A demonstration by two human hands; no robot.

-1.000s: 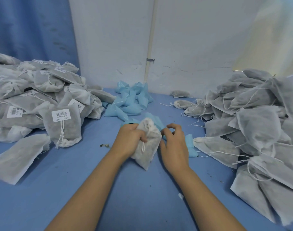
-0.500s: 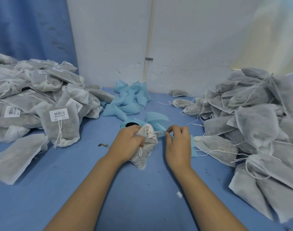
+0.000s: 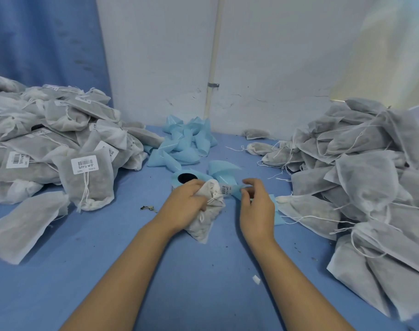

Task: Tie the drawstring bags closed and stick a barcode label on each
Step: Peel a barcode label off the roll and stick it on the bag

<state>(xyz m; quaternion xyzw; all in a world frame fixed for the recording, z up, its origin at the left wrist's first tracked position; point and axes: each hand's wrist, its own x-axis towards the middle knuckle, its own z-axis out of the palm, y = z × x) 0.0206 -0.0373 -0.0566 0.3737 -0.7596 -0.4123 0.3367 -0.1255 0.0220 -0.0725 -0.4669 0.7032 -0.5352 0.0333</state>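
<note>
My left hand grips a small white drawstring bag by its gathered neck, and the bag's bottom rests on the blue table. My right hand pinches the light blue backing strip that runs from the label roll behind the bag. A white barcode label sits on that strip between my two hands. The roll lies flat with its dark core showing.
A heap of tied, labelled bags fills the left. A heap of unlabelled bags with loose strings fills the right. Discarded blue backing pieces lie by the white back wall. One flat bag lies near left.
The bag has dropped lower in my left hand. My right hand has shifted right along the backing strip, and a barcode label now shows between the hands.
</note>
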